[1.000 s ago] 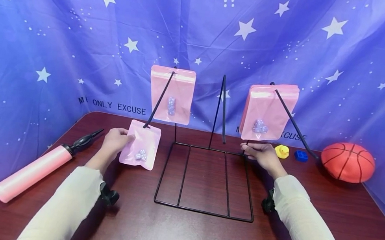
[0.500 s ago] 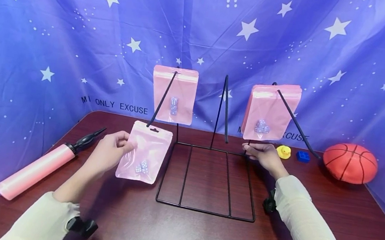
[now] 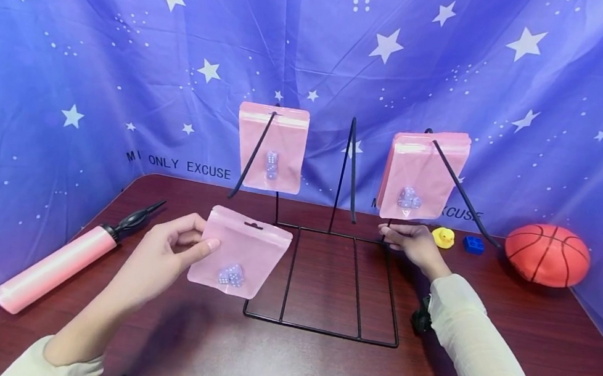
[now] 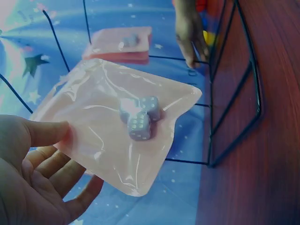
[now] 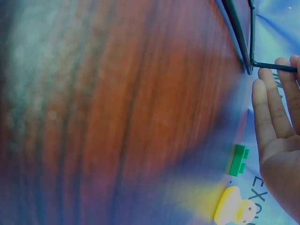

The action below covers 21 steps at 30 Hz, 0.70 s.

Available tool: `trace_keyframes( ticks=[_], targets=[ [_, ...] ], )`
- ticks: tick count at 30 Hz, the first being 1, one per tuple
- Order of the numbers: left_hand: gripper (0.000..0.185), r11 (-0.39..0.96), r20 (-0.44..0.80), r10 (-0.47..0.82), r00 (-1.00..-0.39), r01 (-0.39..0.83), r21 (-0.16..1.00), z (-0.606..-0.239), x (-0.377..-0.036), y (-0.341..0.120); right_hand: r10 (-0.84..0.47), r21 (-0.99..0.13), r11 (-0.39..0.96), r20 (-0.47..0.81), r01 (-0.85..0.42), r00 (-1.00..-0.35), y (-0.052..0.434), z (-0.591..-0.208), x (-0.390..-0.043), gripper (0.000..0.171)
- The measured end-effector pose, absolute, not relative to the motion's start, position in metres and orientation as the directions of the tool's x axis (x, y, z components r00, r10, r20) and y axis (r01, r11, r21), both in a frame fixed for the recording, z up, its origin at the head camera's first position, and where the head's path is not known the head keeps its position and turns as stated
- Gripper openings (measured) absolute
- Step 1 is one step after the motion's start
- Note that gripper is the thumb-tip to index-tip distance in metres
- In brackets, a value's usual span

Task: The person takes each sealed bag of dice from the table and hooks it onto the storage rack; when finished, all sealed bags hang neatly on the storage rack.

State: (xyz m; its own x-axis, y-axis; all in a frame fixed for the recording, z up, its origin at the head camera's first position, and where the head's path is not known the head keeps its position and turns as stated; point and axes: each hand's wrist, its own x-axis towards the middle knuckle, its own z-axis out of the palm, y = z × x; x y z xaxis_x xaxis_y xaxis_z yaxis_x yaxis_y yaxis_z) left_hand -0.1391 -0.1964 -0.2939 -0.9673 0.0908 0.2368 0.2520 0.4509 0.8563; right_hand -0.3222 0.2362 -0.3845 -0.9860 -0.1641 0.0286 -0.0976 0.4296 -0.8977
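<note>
Dark wood tabletop: bare stretch along the near edge at 6 o'clock. Black wire display rack sits mid-table, base frame flat. Left hand at 9 o'clock of the rack pinches the left edge of a glossy pink zip pouch with small dice inside, thumb on top, pouch lifted over the rack's near-left corner. Right hand, fingers near straight, touches the rack's far-right corner, holding nothing. Yellow rubber duck just beside it at 3 o'clock.
</note>
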Motion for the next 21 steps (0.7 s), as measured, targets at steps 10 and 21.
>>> trace_keyframes(
  ticks=[10,21],
  targets=[
    [0.009,0.348,0.367,0.080,-0.927,0.371,0.861,-0.281,-0.117,-0.193,-0.168,-0.899,0.425,0.032,-0.101,-0.985,0.236,-0.384,-0.321,0.043],
    [0.006,0.084,0.434,-0.006,-0.901,0.432,0.898,-0.273,-0.113,-0.187,-0.155,-0.891,0.444,0.023,-0.091,-0.988,0.236,-0.385,-0.322,0.044]
  ],
)
